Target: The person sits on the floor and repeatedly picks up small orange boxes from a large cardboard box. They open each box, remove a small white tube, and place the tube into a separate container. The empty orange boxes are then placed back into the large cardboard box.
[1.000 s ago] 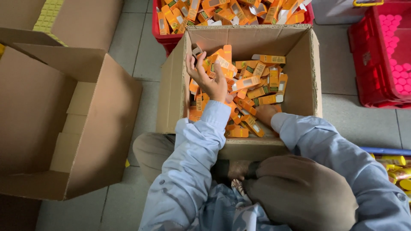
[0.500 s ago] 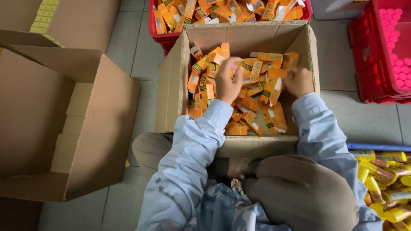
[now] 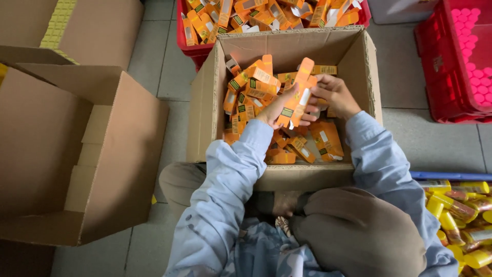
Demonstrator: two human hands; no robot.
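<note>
Orange and slim, a small carton (image 3: 299, 95) was held upright between both hands over the open cardboard box (image 3: 369, 77) of loose cartons (the step looked like folding it into shape). The left hand (image 3: 277, 110) gripped its lower half with curled fingers (image 3: 305, 117), while the right hand (image 3: 333, 95) pinched its upper side; squaring the flaps seemed to call for a steady two-handed hold.
</note>
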